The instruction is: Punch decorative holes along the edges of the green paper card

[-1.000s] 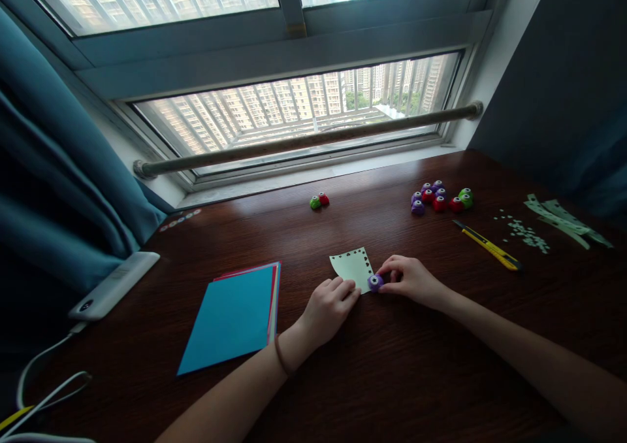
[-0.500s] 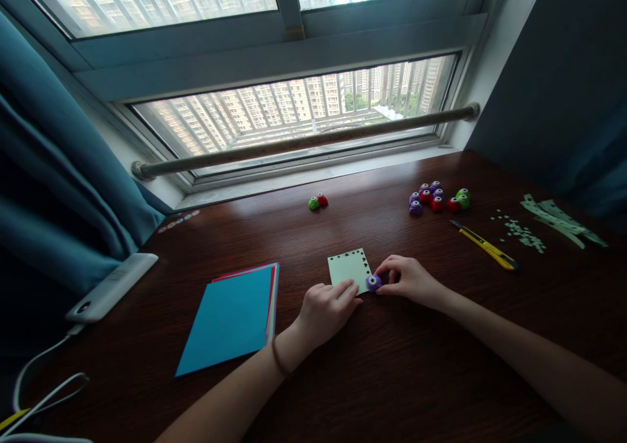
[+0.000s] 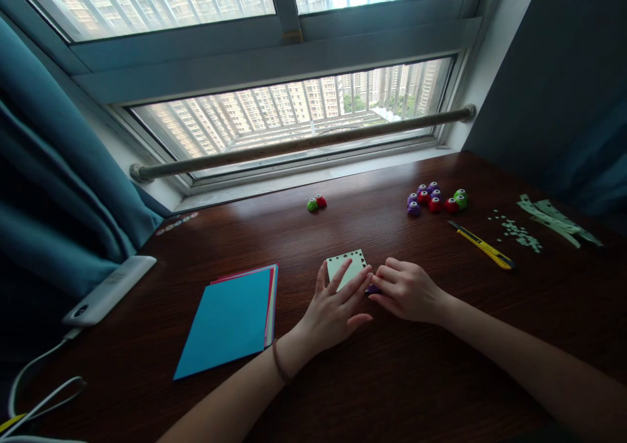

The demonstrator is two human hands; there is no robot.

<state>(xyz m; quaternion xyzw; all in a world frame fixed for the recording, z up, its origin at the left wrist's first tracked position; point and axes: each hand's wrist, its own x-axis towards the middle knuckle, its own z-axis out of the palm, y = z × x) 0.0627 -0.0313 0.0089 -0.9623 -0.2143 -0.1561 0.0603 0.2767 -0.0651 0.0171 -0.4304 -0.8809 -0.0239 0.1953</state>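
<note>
A square of pale green paper [image 3: 347, 257] lies on the table, with small punched shapes along its top and right edges. My left hand [image 3: 333, 312] rests over it with fingers spread, its fingertips reaching the paper's right side and close to my right fingers. At that right edge sits a purple craft punch [image 3: 373, 289], mostly hidden by both hands. My right hand [image 3: 409, 291] is closed around the punch, fingers curled over its top.
Blue and red paper sheets [image 3: 228, 322] are stacked at left. Several craft punches [image 3: 434, 201] stand at back right, two more [image 3: 316, 202] at back centre. A yellow utility knife [image 3: 482, 246], paper bits [image 3: 522, 235] and green strips [image 3: 551, 217] lie right. A white device [image 3: 110, 289] is left.
My left hand has lifted its curled fingers and spread them over the paper toward the punch. My right fingers have moved over the top of the punch, covering most of it.
</note>
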